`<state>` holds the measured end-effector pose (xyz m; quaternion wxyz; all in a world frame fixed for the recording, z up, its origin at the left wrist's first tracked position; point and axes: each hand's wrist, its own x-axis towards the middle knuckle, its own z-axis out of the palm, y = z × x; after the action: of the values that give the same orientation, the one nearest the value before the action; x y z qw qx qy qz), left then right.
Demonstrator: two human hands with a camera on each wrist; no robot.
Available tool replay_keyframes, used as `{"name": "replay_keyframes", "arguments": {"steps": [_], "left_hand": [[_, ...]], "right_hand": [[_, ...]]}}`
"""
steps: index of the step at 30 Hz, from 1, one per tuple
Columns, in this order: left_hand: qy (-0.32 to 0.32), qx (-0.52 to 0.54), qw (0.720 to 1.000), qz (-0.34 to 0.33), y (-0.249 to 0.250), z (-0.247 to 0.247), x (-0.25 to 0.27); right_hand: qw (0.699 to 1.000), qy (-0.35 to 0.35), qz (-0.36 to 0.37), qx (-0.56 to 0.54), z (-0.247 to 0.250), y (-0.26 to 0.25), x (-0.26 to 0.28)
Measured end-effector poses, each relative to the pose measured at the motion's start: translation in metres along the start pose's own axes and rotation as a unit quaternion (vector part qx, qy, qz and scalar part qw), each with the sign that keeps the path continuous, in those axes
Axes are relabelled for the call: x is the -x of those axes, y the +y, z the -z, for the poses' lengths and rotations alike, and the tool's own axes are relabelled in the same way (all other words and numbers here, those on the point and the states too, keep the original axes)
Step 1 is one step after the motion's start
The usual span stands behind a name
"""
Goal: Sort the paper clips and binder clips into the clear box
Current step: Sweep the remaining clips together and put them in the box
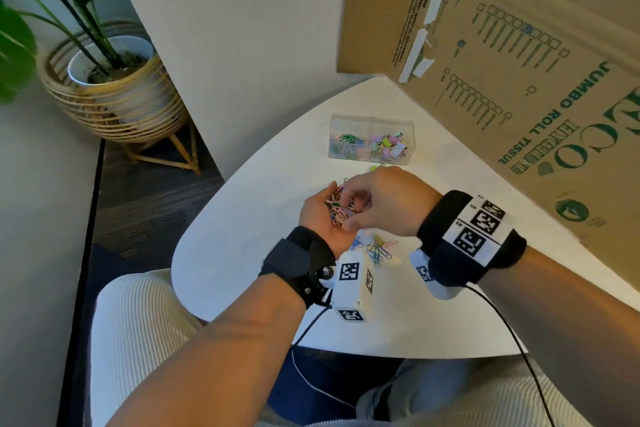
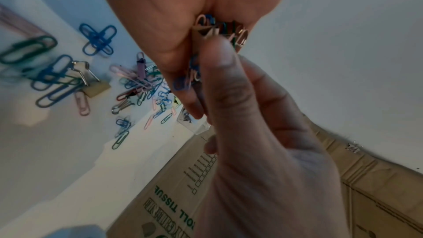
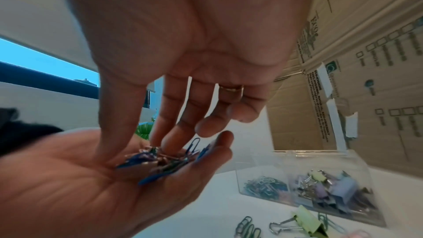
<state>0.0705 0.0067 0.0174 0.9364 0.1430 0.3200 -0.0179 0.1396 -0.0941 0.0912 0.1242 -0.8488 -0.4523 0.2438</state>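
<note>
Holding a little heap of paper clips (image 1: 337,210), the left hand (image 1: 320,218) lies palm up above the white desk (image 1: 242,253). Its fingers curve a bit like a cup around the heap, and they are not squeezed tight. The right hand (image 1: 384,201) is over it, palm down, with its fingertips (image 3: 169,144) dipped into the heap. The thumb and first fingers come close together there, but I cannot tell if they pinch a clip.

The clear box (image 1: 372,139) sits on the desk past both hands, near a big cardboard box (image 1: 519,80). It has two parts. The left part has paper clips in it, and the right part has binder clips (image 3: 332,189) in it.

More loose clips (image 1: 375,248) lie on the desk under the hands, in blue, green and pink. A pale green binder clip (image 3: 304,222) lies on the desk just in front of the clear box.

A green plant in a woven basket (image 1: 114,94) stands on the floor, far to the left.
</note>
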Motion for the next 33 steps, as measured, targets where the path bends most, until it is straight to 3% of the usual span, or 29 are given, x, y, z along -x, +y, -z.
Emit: {"name": "replay_keyframes", "arguments": {"steps": [8, 16, 21, 26, 33], "left_hand": [[0.032, 0.022, 0.999, -0.010, -0.003, -0.001, 0.001], [0.023, 0.011, 1.000, -0.019, -0.005, -0.005, 0.003], [0.023, 0.024, 0.999, -0.025, -0.007, -0.007, 0.002], [0.020, 0.022, 0.999, -0.029, -0.013, -0.009, 0.001], [0.013, 0.040, 0.999, -0.033, -0.013, -0.005, 0.001]], "right_hand": [[0.995, 0.064, 0.037, 0.072, -0.014, 0.004, 0.000], [0.990, 0.134, 0.051, 0.011, -0.018, 0.005, 0.004], [0.989, 0.141, 0.044, 0.020, -0.014, 0.005, -0.002], [0.994, 0.082, 0.012, 0.072, -0.010, 0.004, -0.011], [0.995, 0.093, 0.011, 0.033, -0.013, -0.002, -0.011]]}}
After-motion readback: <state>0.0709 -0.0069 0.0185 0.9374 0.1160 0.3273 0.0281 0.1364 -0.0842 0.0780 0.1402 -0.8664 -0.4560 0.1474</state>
